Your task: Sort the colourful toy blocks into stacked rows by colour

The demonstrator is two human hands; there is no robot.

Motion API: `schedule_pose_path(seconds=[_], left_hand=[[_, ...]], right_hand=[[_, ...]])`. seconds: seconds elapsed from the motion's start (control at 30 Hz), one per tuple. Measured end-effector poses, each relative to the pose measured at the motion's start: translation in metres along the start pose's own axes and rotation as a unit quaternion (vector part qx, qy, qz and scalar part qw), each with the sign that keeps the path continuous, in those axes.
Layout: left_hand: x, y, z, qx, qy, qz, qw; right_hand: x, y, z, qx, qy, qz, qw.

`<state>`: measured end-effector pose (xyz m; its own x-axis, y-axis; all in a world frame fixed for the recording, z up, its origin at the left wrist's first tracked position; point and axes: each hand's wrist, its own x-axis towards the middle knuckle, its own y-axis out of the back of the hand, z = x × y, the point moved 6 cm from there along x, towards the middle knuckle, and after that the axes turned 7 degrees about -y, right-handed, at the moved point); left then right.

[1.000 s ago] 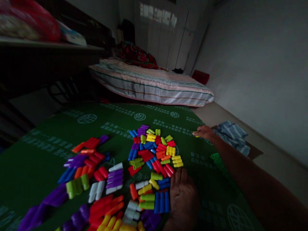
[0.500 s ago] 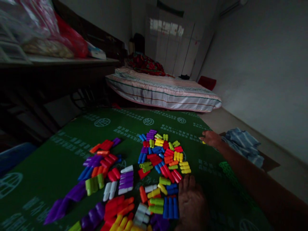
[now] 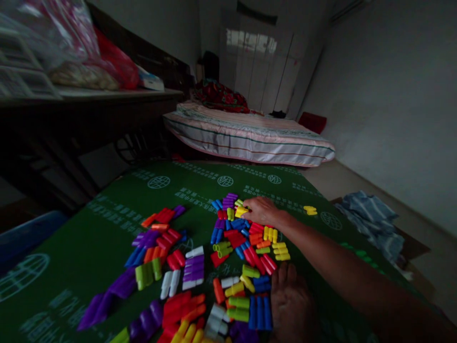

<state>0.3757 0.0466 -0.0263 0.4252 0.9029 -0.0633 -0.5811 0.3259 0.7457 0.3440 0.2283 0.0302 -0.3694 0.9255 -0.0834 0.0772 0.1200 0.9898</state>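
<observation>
The green mat (image 3: pixel 107 224) bears white globe emblems and print too blurred to read.

Blocks (image 3: pixel 228 257) on mat (image 3: pixel 107 238); lone block (image 3: pixel 310 209) right of pile; mattress (image 3: pixel 250 136) behind mat.

The right hand (image 3: pixel 262 209) rests at the far edge of a dense cluster of coloured blocks (image 3: pixel 246 238), which crowds the green mat (image 3: pixel 107 224) on its near side and to its left. Beyond the hand the mat lies bare up to the mattress (image 3: pixel 250 138). To its right only a lone yellow block (image 3: pixel 310 209) interrupts open mat. A bare foot (image 3: pixel 291 305) blocks the near side.
</observation>
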Motion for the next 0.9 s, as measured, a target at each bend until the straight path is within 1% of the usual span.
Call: schedule_pose_path(seconds=[0.13, 0.3, 0.4, 0.5, 0.57, 0.63, 0.73, 0.8, 0.83, 0.9], left_hand=[[0.002, -0.004, -0.003, -0.011, 0.005, -0.004, 1.0], [0.001, -0.004, -0.001, -0.002, -0.002, 0.004, 1.0], [0.001, -0.006, -0.001, 0.017, -0.005, 0.005, 1.0], [0.001, -0.007, -0.002, 0.015, 0.001, 0.005, 1.0], [0.001, -0.006, -0.001, 0.007, 0.005, -0.005, 1.0], [0.001, -0.005, 0.001, -0.002, 0.004, -0.024, 1.0], [0.001, -0.003, 0.002, -0.016, 0.009, -0.059, 0.998], [0.001, -0.002, 0.002, -0.023, 0.021, -0.068, 0.997], [0.002, -0.002, 0.001, -0.024, 0.027, -0.069, 0.997], [0.002, -0.003, 0.001, -0.021, 0.03, -0.068, 0.997]], right_hand=[[0.002, -0.006, -0.007, -0.022, 0.03, 0.01, 0.999], [-0.012, -0.003, 0.0, -0.016, 0.065, -0.006, 0.998], [-0.026, -0.005, 0.005, 0.011, 0.084, -0.016, 0.996], [-0.04, -0.011, 0.006, 0.057, 0.123, -0.028, 0.99], [-0.044, -0.011, 0.012, 0.095, 0.129, -0.015, 0.987], [-0.042, -0.007, 0.028, 0.13, 0.096, 0.015, 0.987], [-0.034, -0.003, 0.068, 0.141, -0.011, 0.038, 0.989], [-0.03, -0.005, 0.093, 0.125, -0.085, 0.025, 0.988], [-0.03, -0.008, 0.102, 0.123, -0.109, 0.014, 0.986], [-0.032, -0.015, 0.11, 0.141, -0.126, -0.007, 0.982]])
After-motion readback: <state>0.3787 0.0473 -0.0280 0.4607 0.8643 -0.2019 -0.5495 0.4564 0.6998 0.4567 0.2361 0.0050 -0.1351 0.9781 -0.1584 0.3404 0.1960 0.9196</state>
